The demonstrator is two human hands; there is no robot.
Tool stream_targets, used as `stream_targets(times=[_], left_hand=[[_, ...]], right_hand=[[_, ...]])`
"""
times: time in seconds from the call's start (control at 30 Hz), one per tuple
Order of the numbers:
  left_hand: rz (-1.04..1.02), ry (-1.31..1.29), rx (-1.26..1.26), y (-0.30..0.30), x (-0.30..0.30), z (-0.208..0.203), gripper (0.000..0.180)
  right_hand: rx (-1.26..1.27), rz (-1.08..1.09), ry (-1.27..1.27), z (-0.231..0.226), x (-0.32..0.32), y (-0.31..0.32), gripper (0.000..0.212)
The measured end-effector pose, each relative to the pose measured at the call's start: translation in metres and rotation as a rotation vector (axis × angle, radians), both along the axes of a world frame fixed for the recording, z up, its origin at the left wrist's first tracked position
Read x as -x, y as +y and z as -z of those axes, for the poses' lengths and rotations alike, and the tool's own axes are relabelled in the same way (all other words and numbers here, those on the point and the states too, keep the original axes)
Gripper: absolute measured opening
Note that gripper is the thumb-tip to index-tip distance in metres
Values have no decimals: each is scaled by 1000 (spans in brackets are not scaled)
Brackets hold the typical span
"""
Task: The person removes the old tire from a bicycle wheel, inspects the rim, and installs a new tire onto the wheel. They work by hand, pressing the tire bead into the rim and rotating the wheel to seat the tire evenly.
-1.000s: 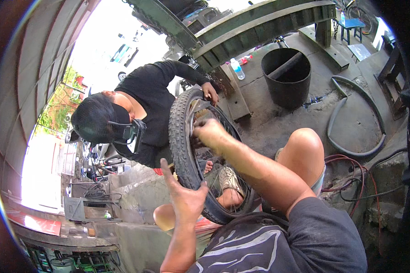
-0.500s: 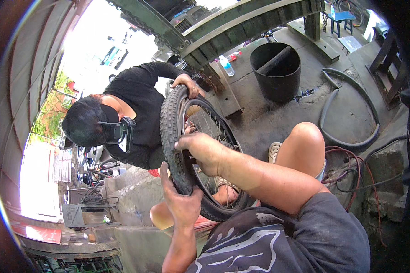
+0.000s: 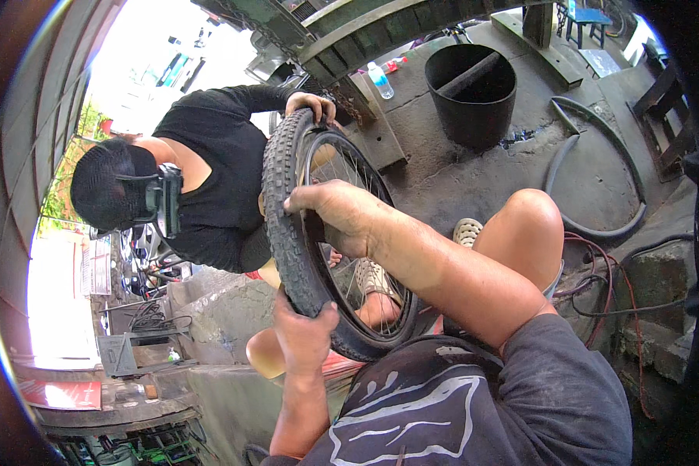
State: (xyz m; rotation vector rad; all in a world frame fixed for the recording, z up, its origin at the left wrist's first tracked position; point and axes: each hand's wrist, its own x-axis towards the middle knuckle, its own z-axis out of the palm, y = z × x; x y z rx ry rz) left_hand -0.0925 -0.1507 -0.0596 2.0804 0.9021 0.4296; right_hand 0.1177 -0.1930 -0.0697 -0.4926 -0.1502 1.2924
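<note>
A bicycle wheel with a black knobby tire (image 3: 276, 182) stands upright and tilted between me and a co-worker. My left hand (image 3: 307, 332) is closed around the tire's near lower side, thumb on the side facing me and fingers on the tread. Higher up, my right hand (image 3: 338, 213) grips the tire, with a digit over the tread and the other fingers curled inside by the rim and partly hidden. The thin spokes (image 3: 363, 180) show beyond my right wrist. At the top of the tire rests a co-worker's hand (image 3: 311, 106).
The co-worker (image 3: 217, 163), in black with head-worn gear, leans in at the left. Ahead stand a black bucket (image 3: 471, 101) and a plastic bottle (image 3: 380, 80). A loose black tube (image 3: 555, 182) and red hoses (image 3: 598, 291) lie at the right.
My left hand has gone from stretched fingers to a closer wrap around the tire. The wheel and co-worker have shifted slightly left and up in the picture, with the surroundings.
</note>
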Motion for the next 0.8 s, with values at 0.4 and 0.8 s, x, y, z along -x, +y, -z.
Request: stream_targets(times=[0.4, 0.8], left_hand=[[104, -218, 247, 15, 1, -5, 81], [250, -306, 538, 30, -10, -7, 81]], right_hand=[[133, 23, -415, -17, 2, -38, 68], [363, 423, -965, 25, 34, -54, 43]])
